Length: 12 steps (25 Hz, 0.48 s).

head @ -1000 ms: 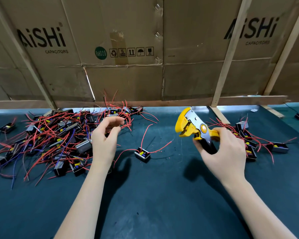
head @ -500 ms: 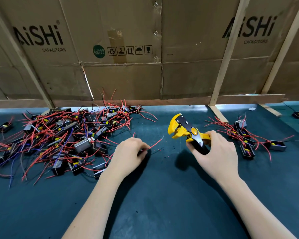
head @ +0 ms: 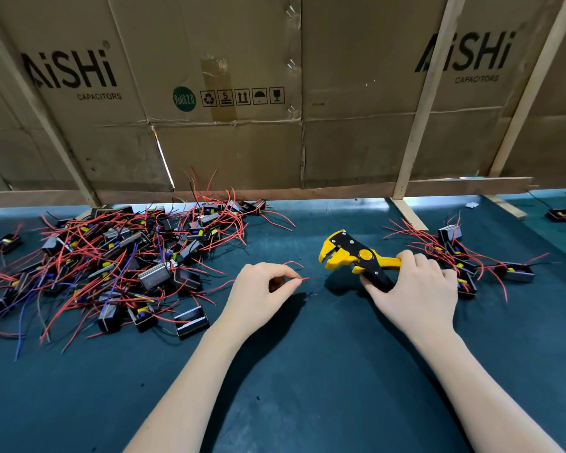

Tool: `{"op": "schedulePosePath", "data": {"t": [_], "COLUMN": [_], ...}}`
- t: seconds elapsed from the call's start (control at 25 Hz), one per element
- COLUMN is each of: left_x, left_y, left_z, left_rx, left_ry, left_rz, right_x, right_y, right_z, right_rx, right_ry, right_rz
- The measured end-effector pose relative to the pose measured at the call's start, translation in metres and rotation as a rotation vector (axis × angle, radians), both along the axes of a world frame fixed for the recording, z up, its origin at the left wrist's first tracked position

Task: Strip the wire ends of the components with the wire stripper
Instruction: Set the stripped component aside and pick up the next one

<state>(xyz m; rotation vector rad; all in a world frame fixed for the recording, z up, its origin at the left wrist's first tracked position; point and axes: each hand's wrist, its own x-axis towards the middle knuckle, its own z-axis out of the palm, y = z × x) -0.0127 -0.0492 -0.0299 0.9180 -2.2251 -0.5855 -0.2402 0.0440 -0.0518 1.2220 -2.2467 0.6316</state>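
L hand (head: pixel 258 289) low over mid bench (head: pixel 307 387), fingers (head: pixel 290 282) curled in, thumb & forefinger pinching a red wire (head: pixel 303 279) just back from its tip; short end pokes out to the right. Component on that wire hidden under the palm, can't tell how it sits.

R hand (head: pixel 415 289) right of it, fingers wrapped round the handles of the stripper (head: pixel 356 256), yellow/black, head pointing left & slightly far, jaws gaping. Clear gap betw wire tip & jaws, not touching.

Big pile (head: pixel 111 266) of black components w/ red & blue leads fills far-left bench, near edge of it just beside L wrist; one box (head: pixel 192 322) lies loose at that edge. Small pile (head: pixel 464 256) w/ red leads far-right, tight behind R hand's knuckles.

Open green mat near side & between the arms, also a lane betw the two piles running to the far edge. Far edge closed by cardboard wall (head: pixel 242 152) w/ wood battens (head: pixel 419 132); a batten foot lands on bench just far of the stripper
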Motion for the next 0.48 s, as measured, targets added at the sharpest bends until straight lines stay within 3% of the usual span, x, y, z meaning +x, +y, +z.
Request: {"op": "schedulePosePath", "data": {"t": [0.28,0.48], "left_x": [-0.005,-0.008], "left_y": [0.006,0.007], "left_z": [-0.001,0.0], "left_rx": [0.163,0.164], "left_ry": [0.167,0.148], "left_rz": [-0.074,-0.065], "right_x": [0.004,0.011], "right_y": [0.001,0.0], "right_z": [0.0,0.001], "right_rx": [0.052,0.025], "right_ry": [0.03,0.067], "right_rz": [0.01,0.056]}}
